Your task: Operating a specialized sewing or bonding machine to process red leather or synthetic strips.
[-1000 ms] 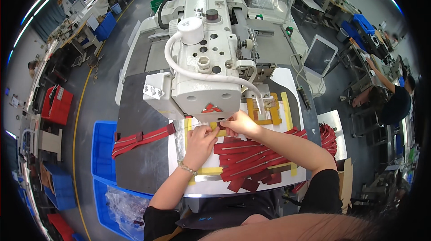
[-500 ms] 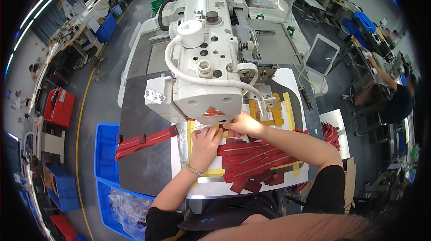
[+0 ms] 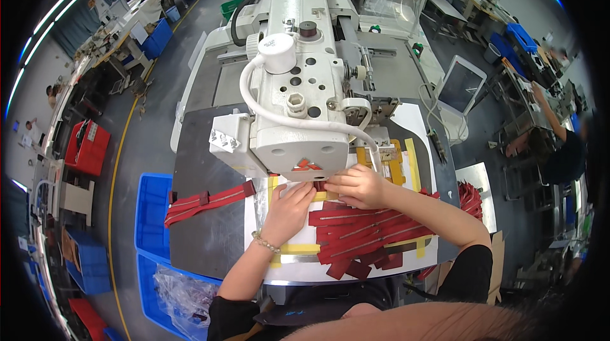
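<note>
Under the head of a white industrial sewing machine (image 3: pixel 302 144), both hands meet at a small dark red fabric tab (image 3: pixel 319 186) over a yellow-edged plate. My left hand (image 3: pixel 291 211), wearing a beaded bracelet, has its fingers close together with the tips at the tab's left side. From the right, my right hand (image 3: pixel 361 187) has bent fingers closed at the tab's other side; its fingertips are partly hidden. Just below lies a fanned row of red zippers (image 3: pixel 362 230) with dark red end tabs. More red zippers (image 3: pixel 213 199) lie bundled left of my left hand.
A yellow clamp frame (image 3: pixel 395 160) is right of the machine head. Blue bins (image 3: pixel 152 214) stand at the table's left edge, the lower one holding clear plastic. A screen (image 3: pixel 459 87) stands at right. Red zippers (image 3: pixel 469 200) hang beyond the right forearm. A co-worker (image 3: pixel 562 150) sits far right.
My right hand has turned flatter, its fingers drawn together by the tab. My left hand's fingers have come closer together. The view has shifted slightly.
</note>
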The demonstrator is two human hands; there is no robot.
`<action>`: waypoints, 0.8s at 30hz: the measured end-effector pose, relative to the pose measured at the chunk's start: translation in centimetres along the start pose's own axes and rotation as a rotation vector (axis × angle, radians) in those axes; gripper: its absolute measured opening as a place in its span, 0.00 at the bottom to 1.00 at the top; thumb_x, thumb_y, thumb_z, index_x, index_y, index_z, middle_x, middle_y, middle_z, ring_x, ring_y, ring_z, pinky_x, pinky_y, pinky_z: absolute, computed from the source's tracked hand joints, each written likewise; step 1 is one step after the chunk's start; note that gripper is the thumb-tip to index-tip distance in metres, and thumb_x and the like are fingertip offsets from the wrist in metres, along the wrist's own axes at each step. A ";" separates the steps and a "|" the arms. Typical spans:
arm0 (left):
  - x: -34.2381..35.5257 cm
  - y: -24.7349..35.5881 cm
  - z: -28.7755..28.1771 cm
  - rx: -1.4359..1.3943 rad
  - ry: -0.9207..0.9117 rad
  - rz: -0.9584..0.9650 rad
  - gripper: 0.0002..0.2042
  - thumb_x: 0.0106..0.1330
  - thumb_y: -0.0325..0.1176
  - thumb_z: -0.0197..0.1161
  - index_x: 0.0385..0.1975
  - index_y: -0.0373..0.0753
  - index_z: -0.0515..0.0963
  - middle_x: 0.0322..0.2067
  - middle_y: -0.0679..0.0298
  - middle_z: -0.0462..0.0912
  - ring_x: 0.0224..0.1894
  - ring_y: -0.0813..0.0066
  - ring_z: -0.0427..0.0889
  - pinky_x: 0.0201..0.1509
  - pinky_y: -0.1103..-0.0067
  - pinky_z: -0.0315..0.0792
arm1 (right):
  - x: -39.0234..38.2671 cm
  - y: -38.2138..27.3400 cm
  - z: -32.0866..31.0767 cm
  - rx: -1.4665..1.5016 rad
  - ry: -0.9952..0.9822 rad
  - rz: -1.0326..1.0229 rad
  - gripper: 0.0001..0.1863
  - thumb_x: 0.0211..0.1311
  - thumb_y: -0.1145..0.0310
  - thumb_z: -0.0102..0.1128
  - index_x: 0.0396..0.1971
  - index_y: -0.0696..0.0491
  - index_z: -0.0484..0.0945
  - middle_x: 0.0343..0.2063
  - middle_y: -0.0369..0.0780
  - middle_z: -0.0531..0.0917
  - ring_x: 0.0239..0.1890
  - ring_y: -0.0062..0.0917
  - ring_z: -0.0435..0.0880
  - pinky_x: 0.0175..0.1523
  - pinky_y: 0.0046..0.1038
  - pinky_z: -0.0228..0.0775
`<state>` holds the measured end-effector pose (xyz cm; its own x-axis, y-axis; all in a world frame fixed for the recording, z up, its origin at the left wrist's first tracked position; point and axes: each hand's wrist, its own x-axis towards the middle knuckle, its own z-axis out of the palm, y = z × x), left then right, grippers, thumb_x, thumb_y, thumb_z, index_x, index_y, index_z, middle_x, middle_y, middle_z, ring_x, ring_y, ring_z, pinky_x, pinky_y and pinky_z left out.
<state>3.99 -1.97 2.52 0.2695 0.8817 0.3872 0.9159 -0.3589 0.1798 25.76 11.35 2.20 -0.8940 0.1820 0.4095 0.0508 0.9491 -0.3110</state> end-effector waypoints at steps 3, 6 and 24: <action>0.0 -0.2 -0.8 -0.131 0.062 -0.006 0.16 0.55 0.24 0.61 0.45 0.39 0.78 0.41 0.65 0.81 0.42 0.72 0.79 0.50 0.71 0.65 | 0.0 0.0 -0.3 -0.061 -0.072 -0.095 0.22 0.53 0.67 0.63 0.50 0.50 0.76 0.55 0.37 0.75 0.52 0.27 0.75 0.51 0.32 0.66; 0.2 -0.4 -1.9 -0.167 0.134 0.005 0.17 0.52 0.23 0.63 0.44 0.38 0.79 0.30 0.67 0.81 0.33 0.71 0.79 0.41 0.76 0.67 | -0.2 0.2 -0.3 -0.074 -0.086 -0.096 0.25 0.51 0.67 0.64 0.52 0.49 0.76 0.55 0.36 0.77 0.53 0.27 0.75 0.51 0.32 0.64; 0.9 -1.2 -2.7 -0.190 0.252 0.058 0.17 0.47 0.22 0.63 0.39 0.39 0.81 0.21 0.70 0.76 0.24 0.74 0.75 0.30 0.77 0.65 | 1.5 0.4 -0.5 0.124 -0.080 -0.081 0.18 0.50 0.73 0.60 0.44 0.54 0.79 0.51 0.39 0.77 0.51 0.35 0.73 0.55 0.35 0.65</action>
<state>2.37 -1.58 5.09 0.2162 0.7629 0.6093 0.8225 -0.4785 0.3074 24.66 12.15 3.12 -0.9257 0.0809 0.3696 -0.0734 0.9199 -0.3853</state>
